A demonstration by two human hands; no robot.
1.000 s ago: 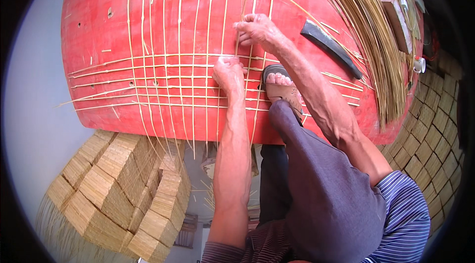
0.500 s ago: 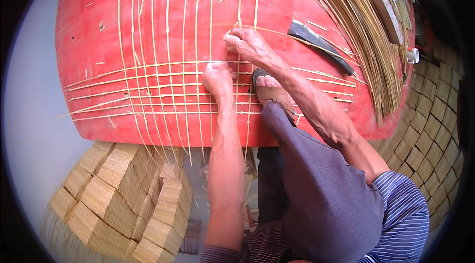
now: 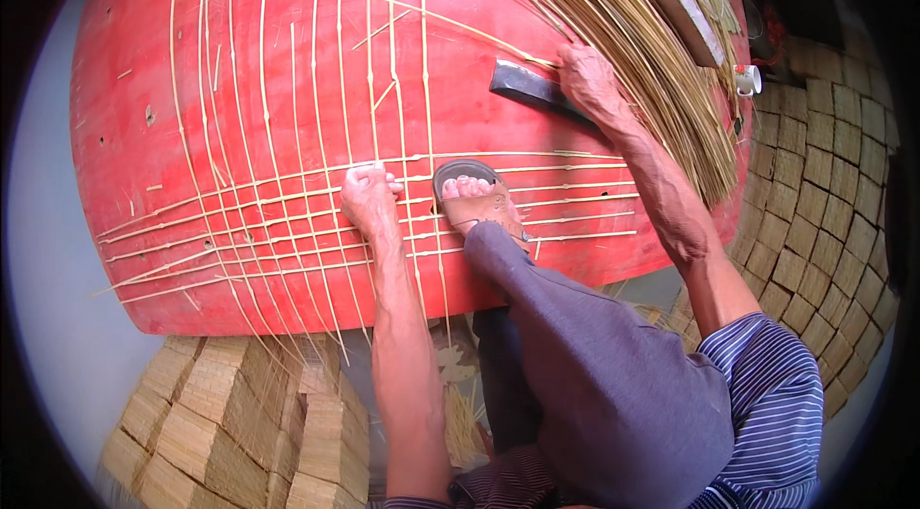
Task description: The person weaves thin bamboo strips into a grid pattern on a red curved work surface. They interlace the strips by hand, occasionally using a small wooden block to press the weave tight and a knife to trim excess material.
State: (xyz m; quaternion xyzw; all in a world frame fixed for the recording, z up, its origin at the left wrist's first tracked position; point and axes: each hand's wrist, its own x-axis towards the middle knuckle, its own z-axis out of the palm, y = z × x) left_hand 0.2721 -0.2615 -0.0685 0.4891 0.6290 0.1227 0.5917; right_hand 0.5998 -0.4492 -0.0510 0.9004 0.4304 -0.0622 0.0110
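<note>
Woven squares: finished straw-coloured mat pieces [image 3: 220, 423] lie stacked at the lower left of the frame, below the board's edge.
Red board: a large red board [image 3: 125, 97] fills the upper and middle frame and carries the work.
Strips: thin pale bamboo strips [image 3: 287, 221] lie on the board as an open lattice, long ones running up and down, a band of others crossing them at centre-left.
Left hand: the left hand [image 3: 369, 202] presses down on the crossing band at centre frame, fingers [image 3: 376, 180] curled and close together, tips on the strips.
Foot: a sandalled foot [image 3: 474, 202] just beside that hand pins the same band.
Right hand: the right hand [image 3: 589, 78], upper right, rests fingers bent together on a dark flat blade [image 3: 527, 87]; whether it grips the blade I cannot tell.
Bundle: a thick sheaf of loose strips [image 3: 652, 39] sweeps down the upper right, touching that hand.
</note>
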